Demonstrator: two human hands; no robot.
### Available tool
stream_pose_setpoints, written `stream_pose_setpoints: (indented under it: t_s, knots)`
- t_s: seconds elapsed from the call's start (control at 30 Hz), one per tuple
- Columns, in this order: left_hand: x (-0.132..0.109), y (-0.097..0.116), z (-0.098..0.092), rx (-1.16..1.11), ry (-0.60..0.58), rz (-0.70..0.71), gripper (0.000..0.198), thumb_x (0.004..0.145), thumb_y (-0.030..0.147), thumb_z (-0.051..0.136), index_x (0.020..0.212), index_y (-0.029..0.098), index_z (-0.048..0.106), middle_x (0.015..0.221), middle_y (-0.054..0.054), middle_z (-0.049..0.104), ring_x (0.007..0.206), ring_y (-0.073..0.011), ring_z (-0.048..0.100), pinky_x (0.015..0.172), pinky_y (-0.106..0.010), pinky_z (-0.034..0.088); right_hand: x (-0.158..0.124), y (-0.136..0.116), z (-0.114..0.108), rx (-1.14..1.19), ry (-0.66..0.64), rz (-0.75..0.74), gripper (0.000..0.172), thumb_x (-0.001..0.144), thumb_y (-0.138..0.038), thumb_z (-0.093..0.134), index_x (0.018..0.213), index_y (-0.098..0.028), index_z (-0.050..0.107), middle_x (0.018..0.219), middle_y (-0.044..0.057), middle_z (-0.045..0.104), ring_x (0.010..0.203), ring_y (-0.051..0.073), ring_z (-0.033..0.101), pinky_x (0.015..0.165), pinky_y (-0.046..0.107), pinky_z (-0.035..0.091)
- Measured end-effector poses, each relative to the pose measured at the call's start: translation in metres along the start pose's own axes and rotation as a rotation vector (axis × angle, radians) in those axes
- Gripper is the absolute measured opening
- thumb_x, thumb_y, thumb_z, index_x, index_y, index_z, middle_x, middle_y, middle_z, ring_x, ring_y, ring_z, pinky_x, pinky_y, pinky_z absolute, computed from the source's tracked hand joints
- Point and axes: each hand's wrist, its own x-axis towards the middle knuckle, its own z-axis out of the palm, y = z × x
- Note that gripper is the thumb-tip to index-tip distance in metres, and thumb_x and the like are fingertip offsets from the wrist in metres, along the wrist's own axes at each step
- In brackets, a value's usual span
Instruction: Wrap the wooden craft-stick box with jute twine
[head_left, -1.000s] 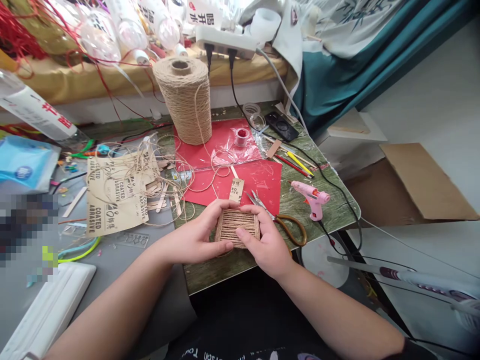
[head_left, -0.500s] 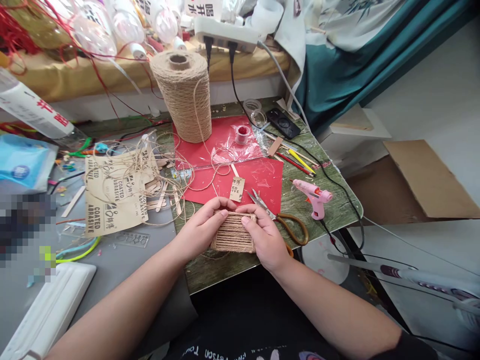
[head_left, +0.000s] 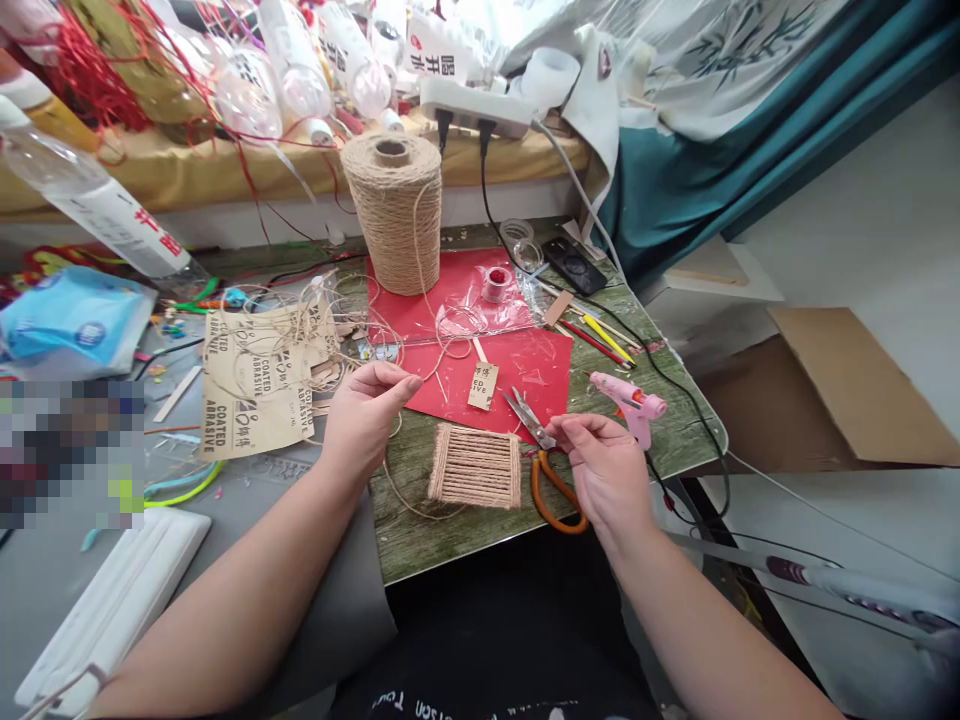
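Note:
A small flat rectangle wound with jute twine [head_left: 476,468] lies on the green wood-patterned table edge, between my two hands and touched by neither. My left hand [head_left: 371,412] is closed in a pinch on jute twine [head_left: 435,374] that loops down from the big spool [head_left: 394,225]. My right hand [head_left: 604,465] is pinched beside the pivot of the orange-handled scissors [head_left: 553,490]; what its fingertips hold, if anything, I cannot make out. The scissors lie half open, blades toward the red sheet [head_left: 525,360].
A pink glue gun [head_left: 630,400] lies right of the scissors. A sandpaper sheet [head_left: 259,390] with tangled twine over it is at left. Pencils [head_left: 604,340], a black phone [head_left: 574,265] and a scrap of sandpaper [head_left: 484,386] lie farther back. A power strip [head_left: 476,108] sits on the ledge.
Both hands have let go of the twine-wound rectangle, which now lies on the table. My left hand has moved left onto the twine, my right hand rightward over the scissors. The view has shifted slightly.

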Motion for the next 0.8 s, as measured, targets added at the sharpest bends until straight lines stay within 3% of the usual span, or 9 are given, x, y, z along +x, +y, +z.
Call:
stream_pose_setpoints:
  t_s: [0.13,0.33,0.6,0.8]
  knots:
    - [0.002,-0.003,-0.001,0.029,0.022,0.016,0.03,0.069,0.034,0.095,0.073,0.019,0.069,0.078,0.001,0.068,0.072,-0.0107,0.061,0.073,-0.024,0.05,0.006,-0.002,-0.018,-0.011,-0.02,0.052,0.026,0.072,-0.034,0.096,0.077,-0.02,0.074,0.077,0.002,0.076,0.073,0.017,0.072,0.084,0.037,0.061]
    - [0.005,-0.006,-0.003,0.094,-0.018,-0.005,0.029,0.069,0.038,0.095,0.081,0.019,0.077,0.085,-0.004,0.075,0.078,-0.0147,0.067,0.078,-0.028,0.055,-0.003,-0.003,-0.034,-0.145,-0.096,0.101,0.026,0.074,-0.034,0.095,0.085,-0.019,0.078,0.095,0.008,0.082,0.089,0.021,0.076,0.094,0.039,0.061]
    - [0.005,-0.014,0.0,0.084,-0.02,0.005,0.033,0.073,0.043,0.092,0.092,0.018,0.08,0.095,-0.009,0.08,0.088,-0.0187,0.075,0.087,-0.029,0.061,-0.04,-0.017,-0.047,0.081,-0.127,0.212,0.027,0.079,-0.038,0.091,0.092,-0.02,0.076,0.096,0.004,0.08,0.088,0.018,0.075,0.097,0.04,0.061]
    - [0.002,-0.022,-0.001,0.053,-0.047,-0.043,0.033,0.069,0.036,0.094,0.093,0.018,0.08,0.098,-0.008,0.079,0.084,-0.0169,0.073,0.077,-0.025,0.061,-0.06,-0.026,-0.055,0.187,-0.088,0.231,0.031,0.072,-0.035,0.096,0.082,-0.02,0.071,0.085,0.0,0.076,0.077,0.014,0.071,0.087,0.034,0.062]
